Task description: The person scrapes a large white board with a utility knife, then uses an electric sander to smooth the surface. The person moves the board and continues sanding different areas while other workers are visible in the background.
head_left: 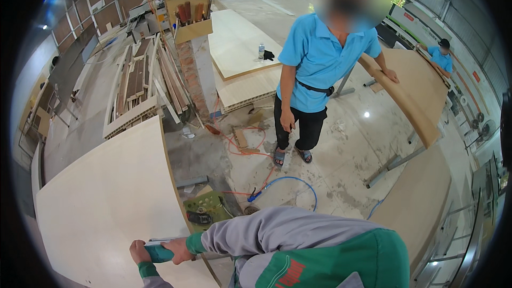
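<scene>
Near the right edge of a large pale wooden panel (106,192), I have both hands on a teal, rounded hand tool (159,253) with a flat, pale plate along its far side. My left hand (140,252) is wrapped round its left end. My right hand (181,249), in a grey sleeve with a green cuff, grips its right end. The tool is low over the panel's surface; its underside is hidden. Beyond my right forearm, below the panel's edge, a dark power tool (199,217) rests by a green perforated crate (213,202).
A blue air hose (290,178) with a blow gun and an orange cord (250,152) lie across the floor. A co-worker in a blue shirt (330,64) stands ahead, one hand on a curved brown panel (410,85). Stacked boards (242,42) and timber strips (140,74) lie farther back.
</scene>
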